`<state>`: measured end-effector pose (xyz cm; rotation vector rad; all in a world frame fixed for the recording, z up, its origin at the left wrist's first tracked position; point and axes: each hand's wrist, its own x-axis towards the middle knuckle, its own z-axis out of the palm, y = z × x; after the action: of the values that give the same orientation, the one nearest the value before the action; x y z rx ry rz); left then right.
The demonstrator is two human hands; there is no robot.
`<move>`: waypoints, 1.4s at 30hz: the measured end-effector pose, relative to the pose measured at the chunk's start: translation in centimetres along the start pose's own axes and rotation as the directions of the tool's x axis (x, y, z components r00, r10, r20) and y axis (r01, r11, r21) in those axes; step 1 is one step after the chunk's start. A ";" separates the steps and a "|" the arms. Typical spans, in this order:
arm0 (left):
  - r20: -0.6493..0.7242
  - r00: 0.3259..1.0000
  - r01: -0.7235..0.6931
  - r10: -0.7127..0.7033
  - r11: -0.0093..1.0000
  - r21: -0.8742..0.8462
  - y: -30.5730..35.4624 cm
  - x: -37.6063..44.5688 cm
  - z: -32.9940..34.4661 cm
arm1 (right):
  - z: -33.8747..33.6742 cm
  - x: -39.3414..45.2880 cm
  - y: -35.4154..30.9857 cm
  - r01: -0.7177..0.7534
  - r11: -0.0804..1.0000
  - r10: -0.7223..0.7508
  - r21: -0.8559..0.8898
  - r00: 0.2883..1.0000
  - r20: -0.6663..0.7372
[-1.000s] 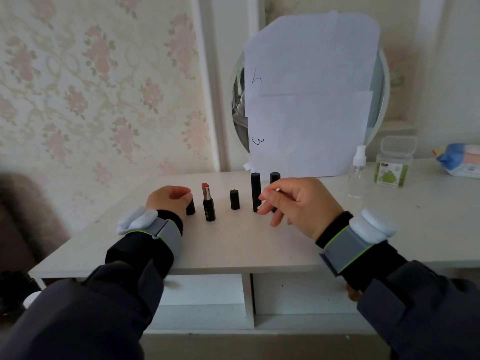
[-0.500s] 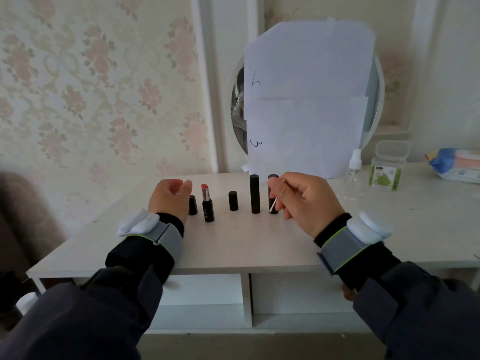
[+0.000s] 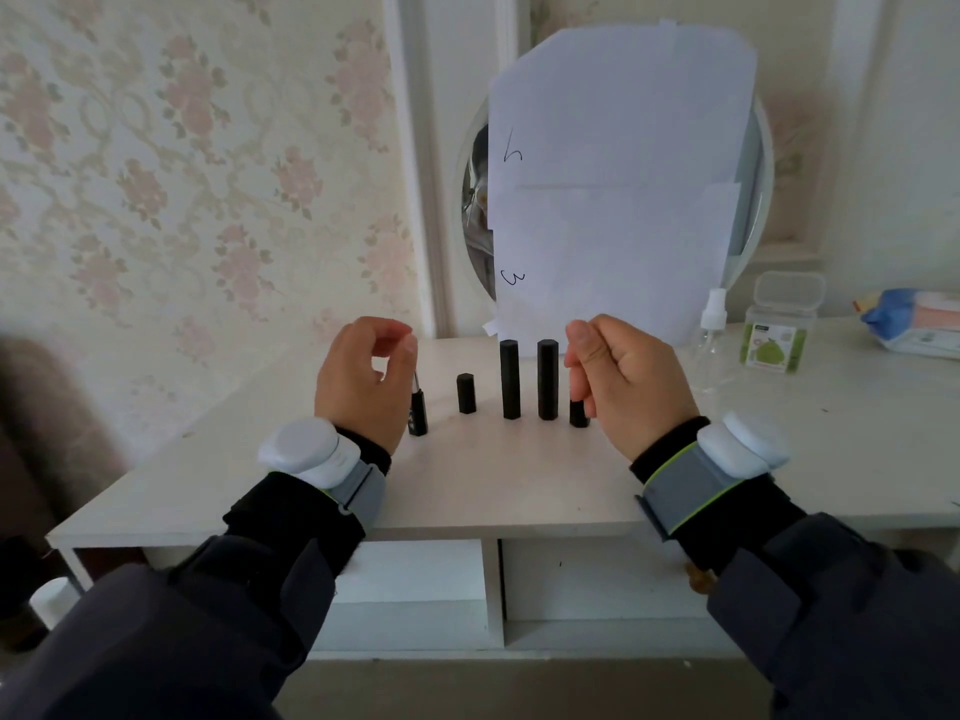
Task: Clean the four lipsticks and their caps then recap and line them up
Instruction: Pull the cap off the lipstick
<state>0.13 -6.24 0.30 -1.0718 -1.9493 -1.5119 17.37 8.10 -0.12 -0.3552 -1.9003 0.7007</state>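
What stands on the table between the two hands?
Head view: an uncapped lipstick beside the left hand, a short cap, two tall capped lipsticks, and a short piece by the right hand.

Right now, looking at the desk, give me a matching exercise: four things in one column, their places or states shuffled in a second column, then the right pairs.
Things
1. two tall capped lipsticks
2. short black cap
3. spray bottle
4. uncapped lipstick

Places or states
A. stands partly hidden behind the left hand
B. clear, at the mirror's right, beside the green-labelled box
C. stand upright side by side, mid-row
D. stands alone between the uncapped lipstick and the tall pair

Pairs: 1-C, 2-D, 3-B, 4-A
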 end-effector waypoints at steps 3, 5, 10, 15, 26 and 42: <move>0.026 0.999 -0.038 0.038 0.999 0.006 0.3 -0.1 -0.1 | 0.0 0.2 0.2 0.031 0.998 -0.031 -0.055 1.000 -0.006; 0.057 0.995 -0.087 0.085 0.996 0.017 0.6 -0.4 -0.1 | 0.1 0.2 0.3 0.034 0.993 -0.036 -0.113 0.999 -0.015; 0.087 0.974 -0.213 0.208 0.976 0.053 1.2 -0.9 -0.1 | 0.4 0.5 0.5 -0.042 0.982 0.029 -0.183 0.997 -0.076; 0.008 0.980 -0.201 0.201 0.979 0.021 1.2 -0.8 -0.2 | 0.1 0.6 0.2 -0.044 0.980 0.022 -0.195 0.994 -0.111; 0.202 0.912 -0.371 0.357 0.928 0.035 2.2 -1.7 1.5 | 0.0 0.4 -0.5 -0.110 0.971 0.100 -0.211 0.993 -0.059; 0.398 0.917 0.024 -0.009 0.999 -0.033 3.5 -1.9 7.0 | 0.0 0.4 -0.3 -0.162 0.965 0.157 -0.208 0.987 -0.039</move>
<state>4.84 0.18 -1.12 -1.4782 -2.2045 -1.4270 17.17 8.12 0.36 -0.6536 -1.9447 0.5986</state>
